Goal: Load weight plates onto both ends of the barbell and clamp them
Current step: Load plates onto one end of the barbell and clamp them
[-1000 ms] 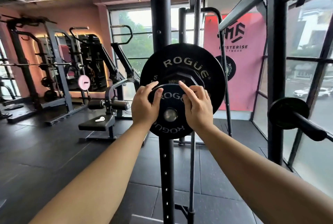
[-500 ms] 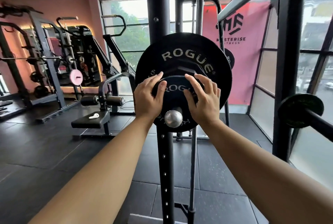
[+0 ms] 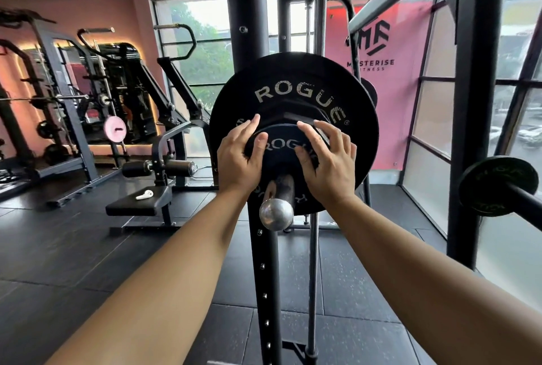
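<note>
Daylight comes in through the far windows point(image 3: 205, 50) and the glass wall point(image 3: 516, 136) on the right. Both are blown out to a hazy white, and the street beyond is soft and washed. The room is dimmer; the black floor point(image 3: 88, 262) soaks up light and its shadows are faint. A warm orange strip point(image 3: 96, 146) glows behind the far-left machines. The steel bar end point(image 3: 275, 213) shows a bright glint. Plate point(image 3: 293, 94) lettering is crisp at centre, while the near forearms point(image 3: 176, 291) go slightly soft. The wide lens tilts the right post point(image 3: 478, 100) and stretches the corners.
</note>
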